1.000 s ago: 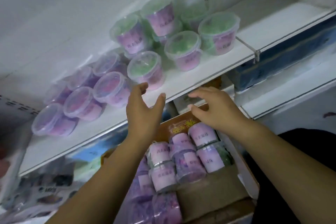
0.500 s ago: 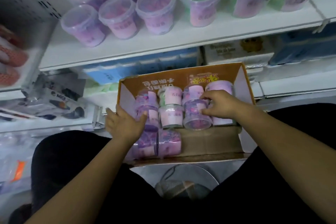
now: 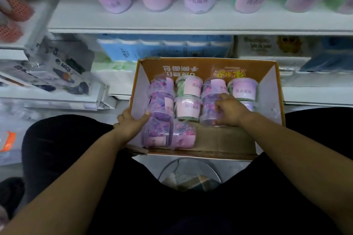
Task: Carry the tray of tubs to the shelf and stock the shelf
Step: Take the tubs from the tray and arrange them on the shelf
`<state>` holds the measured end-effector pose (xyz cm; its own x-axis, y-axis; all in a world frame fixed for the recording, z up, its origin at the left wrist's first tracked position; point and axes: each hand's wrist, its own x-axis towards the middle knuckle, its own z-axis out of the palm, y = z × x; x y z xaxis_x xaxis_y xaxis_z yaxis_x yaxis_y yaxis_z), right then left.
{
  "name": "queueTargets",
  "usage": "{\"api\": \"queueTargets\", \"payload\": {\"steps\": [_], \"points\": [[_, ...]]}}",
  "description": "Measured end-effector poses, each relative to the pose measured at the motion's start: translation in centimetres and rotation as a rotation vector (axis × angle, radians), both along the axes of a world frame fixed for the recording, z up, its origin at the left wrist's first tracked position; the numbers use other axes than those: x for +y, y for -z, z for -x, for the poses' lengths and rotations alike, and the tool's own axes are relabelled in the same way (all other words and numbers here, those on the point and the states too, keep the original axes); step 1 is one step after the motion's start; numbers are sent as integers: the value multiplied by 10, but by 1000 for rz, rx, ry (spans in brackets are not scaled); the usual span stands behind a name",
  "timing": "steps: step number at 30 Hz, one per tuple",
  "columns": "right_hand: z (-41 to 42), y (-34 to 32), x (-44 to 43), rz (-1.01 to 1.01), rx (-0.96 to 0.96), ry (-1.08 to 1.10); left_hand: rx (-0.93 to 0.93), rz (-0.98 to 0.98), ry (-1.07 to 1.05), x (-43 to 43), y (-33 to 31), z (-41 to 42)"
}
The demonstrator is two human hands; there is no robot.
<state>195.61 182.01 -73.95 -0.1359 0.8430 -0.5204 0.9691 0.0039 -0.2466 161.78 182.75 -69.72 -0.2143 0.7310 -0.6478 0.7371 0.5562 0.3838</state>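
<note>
Both hands are coming down from the shelf (image 3: 172, 21) into the tray (image 3: 210, 64): the left hand (image 3: 131, 125) is gripping its wall, the right hand (image 3: 230, 111) is curling round a purple tub (image 3: 207, 110), so another placement is likely starting. Beyond the hands, blue packs (image 3: 152, 47) are sitting under the stocked shelf.

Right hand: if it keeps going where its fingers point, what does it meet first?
The right hand grips a purple-filled tub; pushing on leftward, it would probably meet the pink-labelled tub next to it in the cardboard box. Depth is unclear.
</note>
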Motion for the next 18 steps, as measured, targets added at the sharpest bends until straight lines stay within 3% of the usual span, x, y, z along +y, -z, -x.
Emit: {"api": "queueTargets", "payload": {"steps": [7,12,15,18], "points": [[9,-2,-4,14,0,-3,-77,33,-51,1,-4,2],[1,-35,-4,-27,158,221,-39,-38,-73,1,-1,-4],[1,-59,-14,-84,293,404,41,-250,-49,0,-7,-12],[18,-88,-25,-83,488,642,-35,-546,81,7,-14,-15]]}}
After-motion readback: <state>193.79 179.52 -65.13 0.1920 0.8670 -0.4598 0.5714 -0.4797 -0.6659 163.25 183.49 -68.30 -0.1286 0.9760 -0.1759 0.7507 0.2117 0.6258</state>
